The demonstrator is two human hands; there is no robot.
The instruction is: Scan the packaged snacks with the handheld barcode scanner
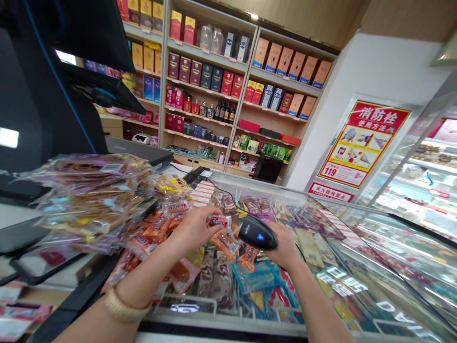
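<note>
The left hand [194,230] pinches a small vacuum-sealed snack packet with a red label [218,221] between its fingers and thumb, and part of the packet is hidden by the fingers. The right hand [284,246] is clamped around a black, rounded handheld barcode scanner with a glowing blue light [257,232]. The scanner's nose sits just beside the packet, so the two hands are close but not touching. A thin black cable [228,191] runs across the glass toward the scanner, and its end is hidden behind the hands. A ribbed gold-coloured bracelet [123,305] circles the left wrist.

Below the hands lies a glass-topped chest freezer [371,267] crowded with glossy orange, blue and brown plastic snack packets [217,276]. Glare and overlap make it hard to tell which packets lie on the glass and which lie beneath it. To the near left, a slippery heap of clear-wrapped flat brown snacks [89,200] spills across a pale tabletop [17,219], with its far edge blurred. A black angular checkout terminal [46,85] stands at the far left and is cut off by the frame.
</note>
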